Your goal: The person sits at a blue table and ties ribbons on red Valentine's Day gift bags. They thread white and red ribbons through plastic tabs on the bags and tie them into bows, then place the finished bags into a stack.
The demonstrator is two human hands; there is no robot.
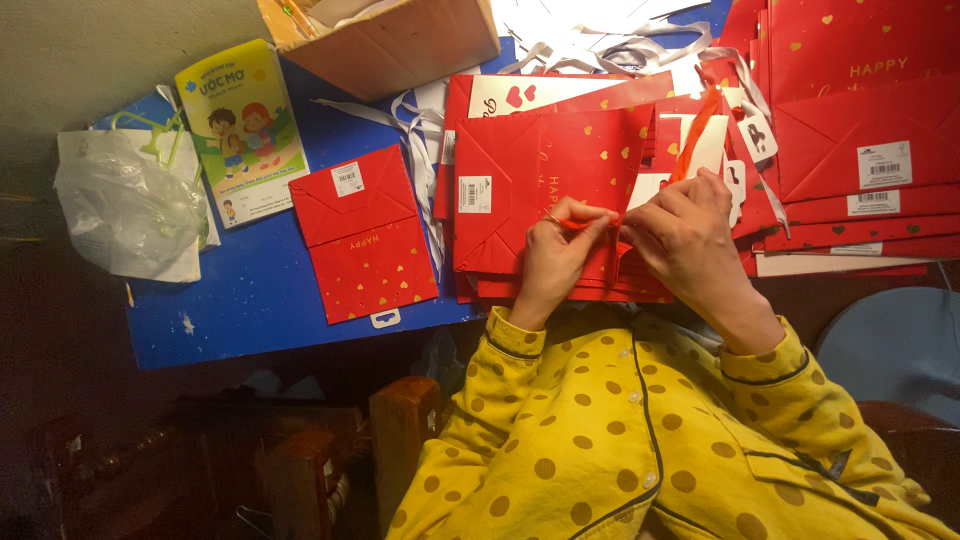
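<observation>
Our left hand (553, 255) and right hand (685, 235) pinch a red ribbon (692, 135) over the red gift bag (545, 185) beneath them.

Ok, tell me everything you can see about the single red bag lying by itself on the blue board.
The red bag is a folded-flat paper gift bag with small gold hearts, gold lettering and a white barcode sticker near its top flap. It lies tilted on the blue board, apart from the stacks; a white tag pokes out beneath. Neither hand touches it.
</observation>
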